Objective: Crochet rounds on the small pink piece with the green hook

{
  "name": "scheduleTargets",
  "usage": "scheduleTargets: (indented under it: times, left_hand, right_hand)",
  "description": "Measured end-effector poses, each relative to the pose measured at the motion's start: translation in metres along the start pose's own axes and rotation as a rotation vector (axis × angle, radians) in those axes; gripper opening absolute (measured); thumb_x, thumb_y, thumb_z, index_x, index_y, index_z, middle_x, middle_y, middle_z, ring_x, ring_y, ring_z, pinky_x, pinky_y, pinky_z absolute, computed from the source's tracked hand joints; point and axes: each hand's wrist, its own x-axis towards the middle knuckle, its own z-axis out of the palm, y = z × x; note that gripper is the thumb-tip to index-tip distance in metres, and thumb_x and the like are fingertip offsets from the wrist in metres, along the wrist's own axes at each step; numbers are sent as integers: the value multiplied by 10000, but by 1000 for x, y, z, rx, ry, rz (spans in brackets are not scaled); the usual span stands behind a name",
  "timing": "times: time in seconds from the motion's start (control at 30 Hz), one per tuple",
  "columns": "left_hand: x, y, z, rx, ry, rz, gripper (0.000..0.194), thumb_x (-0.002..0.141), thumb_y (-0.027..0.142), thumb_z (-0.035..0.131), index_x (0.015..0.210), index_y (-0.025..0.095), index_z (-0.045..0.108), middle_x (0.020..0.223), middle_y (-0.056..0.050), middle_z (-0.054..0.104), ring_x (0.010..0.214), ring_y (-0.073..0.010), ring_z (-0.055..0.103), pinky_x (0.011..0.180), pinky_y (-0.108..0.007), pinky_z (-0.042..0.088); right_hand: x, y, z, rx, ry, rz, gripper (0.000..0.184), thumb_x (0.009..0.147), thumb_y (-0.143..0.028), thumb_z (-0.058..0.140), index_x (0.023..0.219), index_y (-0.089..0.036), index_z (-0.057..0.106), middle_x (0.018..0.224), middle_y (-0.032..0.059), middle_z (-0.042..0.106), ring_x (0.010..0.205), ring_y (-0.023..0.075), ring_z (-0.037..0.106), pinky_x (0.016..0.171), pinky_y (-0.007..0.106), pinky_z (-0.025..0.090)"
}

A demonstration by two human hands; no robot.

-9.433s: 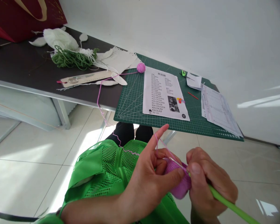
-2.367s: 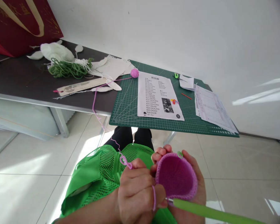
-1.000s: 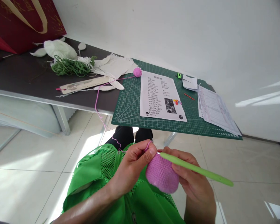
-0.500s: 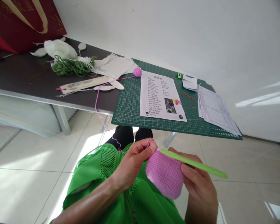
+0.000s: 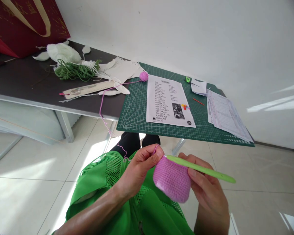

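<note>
A pink crocheted piece (image 5: 172, 181), rounded like a small pouch, hangs between my hands above my lap. My left hand (image 5: 145, 163) pinches its upper left edge, with pink yarn looped over the forefinger. In my right hand (image 5: 205, 182) is a crochet hook (image 5: 203, 169) with a thick light-green handle; its metal tip is at the edge by my left fingertips, partly hidden. The yarn (image 5: 101, 107) runs from my lap up over the table edge to a small pink ball (image 5: 144, 76) on the green cutting mat (image 5: 134, 112).
On the mat lie a printed pattern sheet (image 5: 161, 104), colourful stitch markers (image 5: 185, 107), a red needle-like stick (image 5: 198, 101) and several papers (image 5: 227, 114). Green yarn (image 5: 75, 70), white yarn (image 5: 63, 53) and a wooden ruler-like strip (image 5: 88, 89) lie left. A red bag (image 5: 26, 29) stands behind.
The lower end of the crocheted piece has risen slightly. My right hand and the hook have shifted a little up and left; my left hand has barely moved.
</note>
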Motion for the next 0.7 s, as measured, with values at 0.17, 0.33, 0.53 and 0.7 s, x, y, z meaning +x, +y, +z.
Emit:
scheduleTargets:
  times: [0.17, 0.33, 0.53, 0.7]
  left_hand:
    - [-1, -2, 0, 67, -13, 49, 403, 1045, 407, 623, 720, 186, 537, 682, 53, 413, 631, -124, 309, 600, -278, 261]
    - [-1, -1, 0, 157, -5, 106, 407, 1056, 401, 619, 721, 187, 536, 692, 56, 398, 639, -126, 297, 595, -288, 242]
    - [-3, 3, 1, 236, 18, 152, 392, 1068, 386, 596, 731, 192, 547, 695, 55, 405, 639, -131, 307, 584, -294, 245]
    - [-2, 2, 1, 273, 25, 148, 396, 1071, 380, 583, 725, 194, 538, 687, 56, 405, 630, -128, 316, 576, -293, 252]
  right_hand:
    - [-6, 4, -3, 31, -19, 78, 182, 961, -419, 699, 884, -272, 774, 840, 36, 682, 842, 209, 676, 720, 318, 564]
    - [-9, 8, -1, 43, 20, 185, 157, 953, -428, 720, 892, -293, 770, 909, 26, 689, 988, 214, 668, 924, 334, 552]
    - [-4, 7, 1, 10, 17, 126, 159, 949, -393, 727, 835, -285, 749, 802, -15, 631, 868, 177, 624, 1113, 377, 458]
    - [-4, 11, -1, -6, -42, 181, 179, 976, -424, 679, 893, -283, 751, 829, -2, 642, 727, 166, 567, 896, 364, 516]
